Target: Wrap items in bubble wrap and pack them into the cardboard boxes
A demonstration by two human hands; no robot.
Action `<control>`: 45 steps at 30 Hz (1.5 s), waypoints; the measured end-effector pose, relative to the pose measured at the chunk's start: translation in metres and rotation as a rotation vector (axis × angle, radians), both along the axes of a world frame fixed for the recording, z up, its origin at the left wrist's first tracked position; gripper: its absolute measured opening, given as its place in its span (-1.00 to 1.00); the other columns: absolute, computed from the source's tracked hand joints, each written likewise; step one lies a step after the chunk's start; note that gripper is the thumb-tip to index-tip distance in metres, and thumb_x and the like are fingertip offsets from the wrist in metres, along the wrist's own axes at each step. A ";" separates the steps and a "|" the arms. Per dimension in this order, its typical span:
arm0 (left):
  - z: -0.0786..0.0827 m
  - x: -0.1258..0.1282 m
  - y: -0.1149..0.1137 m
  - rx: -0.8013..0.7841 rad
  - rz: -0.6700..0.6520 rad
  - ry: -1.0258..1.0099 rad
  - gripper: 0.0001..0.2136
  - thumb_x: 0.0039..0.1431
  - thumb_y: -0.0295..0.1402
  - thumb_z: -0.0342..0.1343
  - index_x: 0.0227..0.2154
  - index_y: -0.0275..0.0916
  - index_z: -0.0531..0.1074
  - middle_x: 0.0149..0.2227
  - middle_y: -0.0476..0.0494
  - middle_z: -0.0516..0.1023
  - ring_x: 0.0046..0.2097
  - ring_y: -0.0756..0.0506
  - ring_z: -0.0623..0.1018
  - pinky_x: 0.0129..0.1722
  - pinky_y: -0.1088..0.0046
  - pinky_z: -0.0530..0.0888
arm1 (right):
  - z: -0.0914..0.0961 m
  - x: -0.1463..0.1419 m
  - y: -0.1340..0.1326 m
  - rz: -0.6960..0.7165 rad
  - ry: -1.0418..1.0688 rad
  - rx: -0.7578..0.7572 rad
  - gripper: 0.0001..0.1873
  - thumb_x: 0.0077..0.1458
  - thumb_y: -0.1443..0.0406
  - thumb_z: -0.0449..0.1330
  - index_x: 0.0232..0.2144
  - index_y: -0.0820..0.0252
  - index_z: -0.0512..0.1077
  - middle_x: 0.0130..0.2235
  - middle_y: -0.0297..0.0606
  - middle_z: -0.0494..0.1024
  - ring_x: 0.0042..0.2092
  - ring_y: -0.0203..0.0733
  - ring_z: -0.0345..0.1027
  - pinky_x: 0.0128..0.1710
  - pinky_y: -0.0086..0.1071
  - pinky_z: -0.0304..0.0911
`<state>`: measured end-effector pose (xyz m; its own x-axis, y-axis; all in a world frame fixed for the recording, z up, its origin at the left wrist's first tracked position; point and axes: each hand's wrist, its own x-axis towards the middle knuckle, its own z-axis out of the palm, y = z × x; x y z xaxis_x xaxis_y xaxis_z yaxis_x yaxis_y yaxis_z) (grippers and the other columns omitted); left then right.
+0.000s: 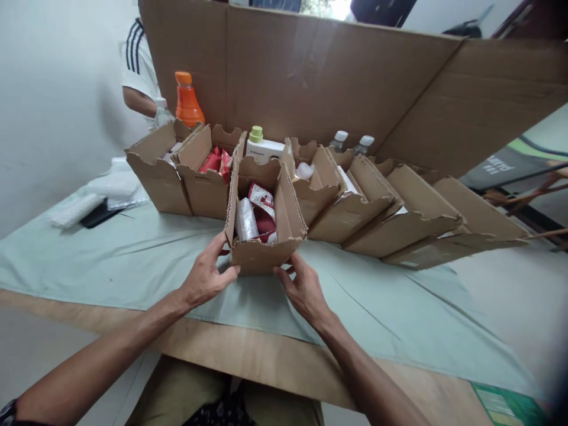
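Note:
A small open cardboard box [261,251] stands in front of me on the pale green cloth [133,260]. Inside it lie a red-and-white packet [262,201] and a clear wrapped roll [245,220]. My left hand [206,277] grips the box's lower left corner, thumb against the front, fingers curled round the side. My right hand [302,289] holds the lower right corner the same way. The box sits a little forward of a row of like boxes.
A row of several open cardboard boxes [195,171] runs left to right behind, some leaning at the right [426,219]. A large cardboard sheet [337,77] stands at the back. An orange bottle [187,100], a white bottle [261,145] and a person's sleeve [137,59] are at the far left.

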<state>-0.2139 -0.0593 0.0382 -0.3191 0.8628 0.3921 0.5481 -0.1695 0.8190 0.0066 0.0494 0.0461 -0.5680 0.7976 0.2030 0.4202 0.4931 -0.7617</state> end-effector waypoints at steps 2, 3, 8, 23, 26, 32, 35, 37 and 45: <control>0.004 -0.009 0.011 -0.049 0.086 0.060 -0.50 0.07 -0.30 0.21 0.13 -0.15 0.45 -0.06 -0.16 0.64 -0.13 -0.18 0.62 -0.07 0.22 0.58 | -0.001 -0.008 0.015 -0.033 -0.014 0.060 -0.63 0.21 0.22 0.14 0.05 0.10 0.46 -0.14 -0.17 0.69 -0.19 -0.05 0.59 -0.19 -0.21 0.46; 0.008 -0.014 0.017 -0.091 0.137 0.096 -0.55 0.07 -0.27 0.22 0.07 -0.15 0.50 -0.15 -0.12 0.66 -0.22 -0.17 0.62 -0.13 0.25 0.57 | -0.003 -0.013 0.022 -0.053 -0.018 0.088 -0.66 0.22 0.21 0.13 0.02 0.10 0.49 -0.14 -0.16 0.70 -0.18 -0.04 0.59 -0.16 -0.20 0.45; 0.019 -0.026 0.053 -0.222 0.237 -0.053 -0.60 0.06 -0.26 0.18 -0.02 -0.24 0.52 -0.54 0.04 0.53 -0.44 -0.12 0.56 -0.27 0.32 0.50 | -0.025 -0.028 0.039 -0.067 -0.009 0.135 -0.70 0.27 0.22 0.06 -0.10 0.12 0.56 -0.11 -0.11 0.70 -0.08 0.00 0.59 -0.03 -0.13 0.44; -0.043 -0.005 0.083 0.022 -0.179 -0.558 0.13 -0.01 -0.18 0.32 0.48 -0.21 -0.31 0.34 -0.50 0.33 0.43 -0.36 0.27 0.41 -0.20 0.05 | -0.050 -0.025 0.041 0.093 -0.142 0.205 -0.39 0.17 0.31 0.14 0.28 0.27 0.35 0.28 0.03 0.47 0.27 0.10 0.35 0.24 0.00 0.24; -0.048 -0.007 0.084 -0.052 -0.216 -0.547 0.13 -0.01 -0.15 0.33 0.49 -0.19 -0.30 0.41 -0.51 0.22 0.48 -0.39 0.16 0.43 -0.21 0.00 | -0.053 -0.024 0.041 0.084 -0.136 0.224 -0.43 0.18 0.31 0.14 0.25 0.22 0.39 0.27 0.00 0.48 0.28 0.07 0.35 0.24 -0.03 0.24; -0.049 -0.013 0.085 -0.125 -0.230 -0.456 0.04 0.03 -0.12 0.30 0.49 -0.18 -0.15 0.46 -0.46 0.14 0.49 -0.41 0.10 0.44 -0.20 0.02 | -0.058 -0.023 0.043 0.080 -0.128 0.263 -0.51 0.20 0.32 0.15 0.18 0.17 0.45 0.25 -0.02 0.51 0.24 0.06 0.39 0.21 -0.04 0.26; -0.046 -0.010 0.079 -0.184 -0.243 -0.254 -0.09 0.11 -0.14 0.25 0.47 -0.22 -0.01 0.47 -0.43 0.13 0.49 -0.42 0.12 0.43 -0.15 0.09 | -0.059 -0.025 0.044 0.075 -0.115 0.274 -0.55 0.19 0.33 0.16 0.13 0.14 0.49 0.22 -0.04 0.54 0.23 0.07 0.40 0.20 -0.01 0.26; -0.042 -0.002 0.064 -0.257 -0.299 0.008 -0.24 0.17 -0.18 0.22 0.41 -0.20 0.16 0.46 -0.37 0.18 0.49 -0.39 0.12 0.44 -0.13 0.08 | -0.060 -0.026 0.045 0.077 -0.106 0.279 -0.57 0.18 0.33 0.16 0.09 0.13 0.51 0.19 -0.04 0.56 0.22 0.07 0.42 0.19 0.01 0.27; -0.029 0.030 -0.057 -0.324 -0.530 0.476 -0.44 0.28 -0.22 0.19 0.33 -0.10 0.32 0.48 -0.23 0.15 0.51 -0.32 0.09 0.48 -0.10 -0.05 | -0.031 -0.036 0.031 0.069 -0.056 0.298 -0.62 0.22 0.33 0.07 0.03 0.15 0.51 -0.04 -0.10 0.69 -0.01 -0.01 0.56 0.01 -0.10 0.42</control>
